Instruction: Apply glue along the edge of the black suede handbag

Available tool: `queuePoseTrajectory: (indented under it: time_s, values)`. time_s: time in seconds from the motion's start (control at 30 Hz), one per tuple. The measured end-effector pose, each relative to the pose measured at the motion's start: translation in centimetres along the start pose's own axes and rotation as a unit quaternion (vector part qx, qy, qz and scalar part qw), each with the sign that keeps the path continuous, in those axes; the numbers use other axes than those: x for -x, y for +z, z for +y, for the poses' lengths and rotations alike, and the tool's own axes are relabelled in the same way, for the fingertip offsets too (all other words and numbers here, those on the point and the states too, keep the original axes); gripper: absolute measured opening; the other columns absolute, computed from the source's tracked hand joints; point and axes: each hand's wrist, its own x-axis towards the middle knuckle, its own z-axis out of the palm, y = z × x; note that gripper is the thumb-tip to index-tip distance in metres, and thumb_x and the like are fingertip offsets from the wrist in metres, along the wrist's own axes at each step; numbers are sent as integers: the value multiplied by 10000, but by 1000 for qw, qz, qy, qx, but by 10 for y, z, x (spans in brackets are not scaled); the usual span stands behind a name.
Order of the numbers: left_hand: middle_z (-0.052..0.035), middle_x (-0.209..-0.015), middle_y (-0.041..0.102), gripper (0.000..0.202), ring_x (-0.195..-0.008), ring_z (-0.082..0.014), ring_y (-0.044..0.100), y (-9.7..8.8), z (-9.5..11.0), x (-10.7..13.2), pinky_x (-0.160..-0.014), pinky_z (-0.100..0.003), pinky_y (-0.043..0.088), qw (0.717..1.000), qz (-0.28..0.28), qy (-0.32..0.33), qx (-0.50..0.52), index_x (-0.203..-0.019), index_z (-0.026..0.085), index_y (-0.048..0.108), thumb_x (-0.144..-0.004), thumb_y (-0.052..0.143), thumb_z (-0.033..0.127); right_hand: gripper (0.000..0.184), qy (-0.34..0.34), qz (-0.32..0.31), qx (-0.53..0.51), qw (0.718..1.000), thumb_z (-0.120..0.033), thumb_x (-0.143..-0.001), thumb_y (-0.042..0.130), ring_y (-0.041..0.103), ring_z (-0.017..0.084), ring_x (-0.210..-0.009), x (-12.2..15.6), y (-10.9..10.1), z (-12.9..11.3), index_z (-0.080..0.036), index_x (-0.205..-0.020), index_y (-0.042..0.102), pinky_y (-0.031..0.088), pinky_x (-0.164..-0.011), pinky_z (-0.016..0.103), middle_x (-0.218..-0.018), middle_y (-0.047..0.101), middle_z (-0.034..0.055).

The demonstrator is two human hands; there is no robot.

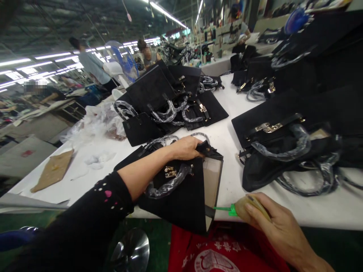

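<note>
A black handbag (pixel 178 200) lies in front of me at the table's near edge, with gold clasps and a plastic-wrapped handle (pixel 170 187). Its side stands open and shows a beige inner panel (pixel 212 177). My left hand (pixel 187 148) grips the bag by its upper corner; the fingertips are partly hidden behind the black material. In my right hand (pixel 273 219) is a yellowish squeeze bottle (pixel 246 209) with a green nozzle (pixel 227 209). The thin nozzle tip points left at the lower part of the open side; whether it touches cannot be made out.
More black handbags (pixel 154 90) are heaped beyond mine, and others (pixel 272 128) are piled on the right. Crumpled clear plastic (pixel 99 119) and a brown cardboard piece (pixel 53 170) lie on the white table (pixel 229 177) to the left. A blue fan (pixel 124 60) and several people stand farther back.
</note>
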Motion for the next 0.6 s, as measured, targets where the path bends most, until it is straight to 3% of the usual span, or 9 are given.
queuePoseTrajectory:
  time_s: [0.13, 0.23, 0.47, 0.6]
  values:
    - [39, -839, 746, 170, -826, -164, 657, -39, 23, 28, -727, -213, 452, 997, 58, 35, 30, -942, 199, 765, -796, 714, 269, 189, -77, 73, 43, 993, -402, -999, 496, 661, 122, -832, -12, -2, 7, -268, -1062, 613, 472, -741, 220, -945, 687, -27]
    - [42, -745, 713, 141, -730, -145, 642, -48, 38, 46, -630, -198, 423, 994, 103, 32, 6, -882, 185, 764, -800, 694, 275, 163, -114, 124, 74, 983, -362, -1001, 513, 669, 118, -856, -22, -3, 11, -266, -1099, 599, 475, -751, 211, -983, 684, -17]
    - [5, -706, 696, 38, -664, -149, 641, -16, 54, 65, -558, -207, 421, 981, 191, -5, -15, -761, 179, 736, -765, 714, 211, 174, -140, 187, 116, 965, -346, -994, 530, 664, 134, -805, -34, -3, 19, -236, -1113, 595, 483, -747, 229, -942, 669, 4]
    - [-28, -918, 746, 86, -837, -187, 682, -3, 45, 57, -719, -254, 522, 967, 247, 20, -52, -818, 202, 749, -771, 703, 146, 217, -152, 223, 151, 951, -366, -999, 510, 668, 159, -815, -44, -1, 17, -204, -1111, 600, 477, -751, 259, -954, 668, 32]
